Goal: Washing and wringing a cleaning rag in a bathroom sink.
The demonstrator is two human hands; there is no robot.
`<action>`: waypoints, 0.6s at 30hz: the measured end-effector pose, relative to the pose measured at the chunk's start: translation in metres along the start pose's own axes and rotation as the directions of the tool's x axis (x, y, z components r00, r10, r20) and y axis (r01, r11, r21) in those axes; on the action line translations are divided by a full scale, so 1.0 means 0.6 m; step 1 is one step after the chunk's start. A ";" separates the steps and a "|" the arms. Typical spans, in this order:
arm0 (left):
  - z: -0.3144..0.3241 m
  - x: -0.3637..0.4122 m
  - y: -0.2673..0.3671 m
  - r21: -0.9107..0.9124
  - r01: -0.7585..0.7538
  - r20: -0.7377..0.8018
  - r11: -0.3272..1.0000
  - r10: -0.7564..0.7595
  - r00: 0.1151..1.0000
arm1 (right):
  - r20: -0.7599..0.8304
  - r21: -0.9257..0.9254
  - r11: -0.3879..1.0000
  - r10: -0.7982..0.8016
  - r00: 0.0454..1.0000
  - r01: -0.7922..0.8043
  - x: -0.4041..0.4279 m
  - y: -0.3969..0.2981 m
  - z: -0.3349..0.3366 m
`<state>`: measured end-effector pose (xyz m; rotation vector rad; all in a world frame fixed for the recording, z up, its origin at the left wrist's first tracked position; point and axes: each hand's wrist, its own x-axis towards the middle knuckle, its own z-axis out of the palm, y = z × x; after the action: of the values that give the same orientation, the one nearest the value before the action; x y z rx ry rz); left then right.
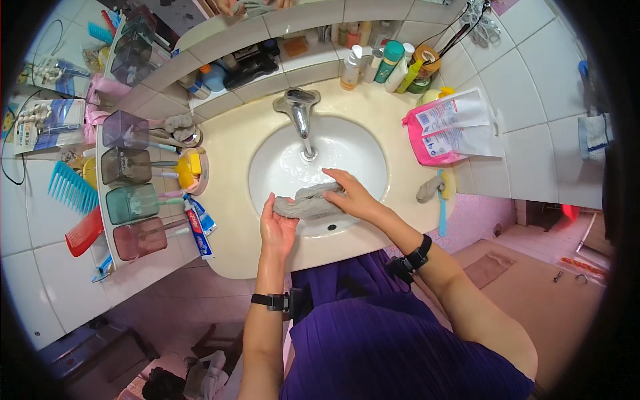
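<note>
A grey folded fabric piece (312, 202), possibly a sock, is held between my two hands over the near part of the white sink basin (270, 160). My left hand (280, 225), palm up, supports its left end, with the thumb upright beside it. On the other end, the fingers of my right hand (352, 197) curl around the fabric, thumb on top. Beyond them, the chrome faucet (300, 117) points down toward the drain (309, 154). I cannot tell for sure whether water is running. The overflow hole (331, 228) shows just below the fabric.
On the cream countertop (230, 200), a pink-and-white pouch (452, 127), a blue-handled brush (442, 210) and another grey cloth (429, 190) lie at right. Toothpaste (198, 227) and a yellow soap bar (194, 164) are at left. Bottles (389, 62) line the back ledge.
</note>
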<state>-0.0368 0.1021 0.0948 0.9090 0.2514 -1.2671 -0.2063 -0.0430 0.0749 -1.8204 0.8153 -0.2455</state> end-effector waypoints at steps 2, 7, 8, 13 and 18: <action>0.023 0.000 -0.007 -0.070 0.050 -0.030 0.996 -0.052 0.998 | 0.098 0.175 0.949 0.247 0.964 -0.261 -0.001 0.025 0.007; 0.012 0.011 -0.018 -0.219 0.121 0.034 0.968 -0.116 0.993 | 0.418 0.237 0.889 0.271 0.867 -0.392 -0.034 0.016 -0.023; 0.012 0.012 -0.027 -0.001 0.054 -0.039 0.999 -0.054 0.998 | 0.355 0.338 0.834 0.316 0.880 -0.436 -0.037 0.026 -0.029; 0.017 0.011 -0.033 0.635 -0.057 -0.006 0.770 0.080 0.997 | 0.259 0.744 0.521 0.354 0.899 -0.419 -0.024 0.009 -0.081; -0.018 0.034 -0.005 0.981 -0.055 0.016 0.188 0.203 0.979 | 0.112 0.618 0.695 0.384 0.916 -0.367 0.005 0.036 -0.132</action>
<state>-0.0294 0.0952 0.0735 2.1033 -0.6975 -1.1179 -0.2544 -0.1082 0.0869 -0.9872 0.9648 -0.2377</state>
